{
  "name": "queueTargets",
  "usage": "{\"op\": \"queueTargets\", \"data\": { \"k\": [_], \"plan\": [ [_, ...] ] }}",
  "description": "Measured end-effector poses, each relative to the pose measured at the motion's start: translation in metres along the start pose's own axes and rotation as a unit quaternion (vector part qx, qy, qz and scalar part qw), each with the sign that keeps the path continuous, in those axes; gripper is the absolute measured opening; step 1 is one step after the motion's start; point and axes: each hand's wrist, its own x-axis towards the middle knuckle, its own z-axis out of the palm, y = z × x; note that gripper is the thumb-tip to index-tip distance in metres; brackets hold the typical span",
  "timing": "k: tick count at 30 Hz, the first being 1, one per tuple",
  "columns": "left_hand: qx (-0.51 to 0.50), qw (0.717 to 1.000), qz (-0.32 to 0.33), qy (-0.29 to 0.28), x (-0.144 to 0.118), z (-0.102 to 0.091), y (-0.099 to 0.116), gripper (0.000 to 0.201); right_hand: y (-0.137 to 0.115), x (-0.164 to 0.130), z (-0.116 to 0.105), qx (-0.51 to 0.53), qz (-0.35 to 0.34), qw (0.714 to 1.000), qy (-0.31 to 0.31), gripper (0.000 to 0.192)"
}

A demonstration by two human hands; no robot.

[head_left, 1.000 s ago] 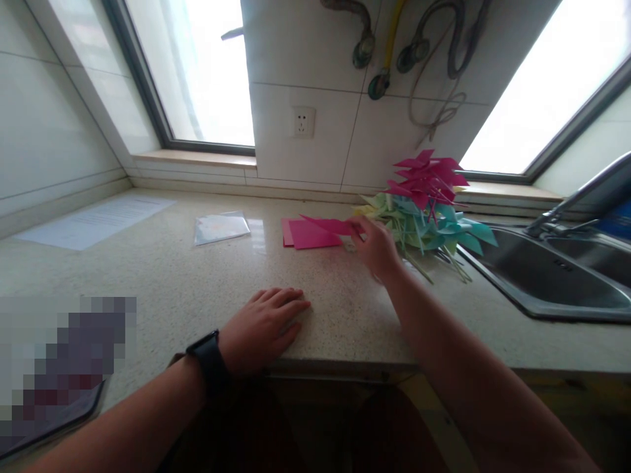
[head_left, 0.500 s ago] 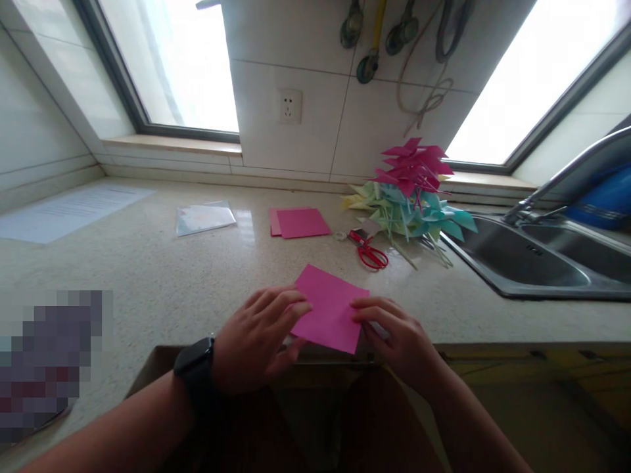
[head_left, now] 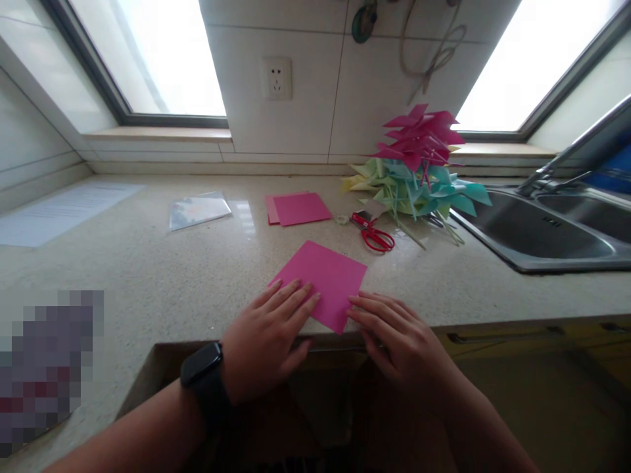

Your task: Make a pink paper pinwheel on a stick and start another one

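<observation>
A square sheet of pink paper (head_left: 328,272) lies on the counter near its front edge, turned so that one corner points toward me. My left hand (head_left: 276,328) rests on its left part with the fingers stretched out flat. Along the right edge of the sheet, my right hand (head_left: 399,338) has its fingertips on the paper, fingers extended and close together; its thumb hangs below, apart from the fingers. Beyond the sheet lie red-handled scissors (head_left: 377,238) and a small stack of pink paper squares (head_left: 302,209).
Pink, green and blue paper pinwheels (head_left: 419,164) are piled at the back right, beside a steel sink (head_left: 530,269). A clear packet (head_left: 200,210) and a printed sheet (head_left: 69,207) lie at the left. A small pale roll (head_left: 341,219) sits by the scissors.
The pink sheet has come down flat on the counter and turned slightly. My left hand has flattened onto it; the right has shifted down its right edge. The camera view has tilted downward.
</observation>
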Motion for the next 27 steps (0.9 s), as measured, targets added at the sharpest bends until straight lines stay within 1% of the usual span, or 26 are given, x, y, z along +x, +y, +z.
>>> {"op": "queueTargets", "data": {
  "k": [6,8,11,14,18,22,27],
  "plan": [
    [0.0,1.0,-0.009,0.007,-0.001,0.001,-0.001,0.066,-0.007,0.005,0.008,0.0,-0.021,0.999,-0.025,0.039],
    [0.003,1.0,-0.012,0.012,-0.001,0.002,-0.001,0.067,-0.006,0.003,0.01,-0.003,-0.025,0.999,-0.018,0.04],
    [0.011,0.999,-0.023,0.029,-0.002,0.004,-0.001,0.069,-0.005,-0.002,0.012,-0.004,-0.036,0.999,-0.012,0.046],
    [0.005,0.999,-0.023,0.032,-0.002,0.004,-0.001,0.067,-0.005,-0.007,0.015,-0.001,-0.043,0.999,-0.006,0.051],
    [-0.006,1.0,-0.018,0.024,-0.002,0.003,-0.001,0.064,-0.007,-0.015,0.024,0.001,-0.045,0.999,0.02,0.052],
    [-0.004,0.999,-0.024,0.029,-0.001,0.004,-0.002,0.068,-0.01,-0.021,0.029,0.0,-0.051,0.998,0.037,0.052],
    [-0.006,0.999,-0.023,0.03,-0.001,0.005,-0.002,0.07,-0.013,-0.021,0.029,-0.021,-0.054,0.998,0.028,0.053]
  ]
}}
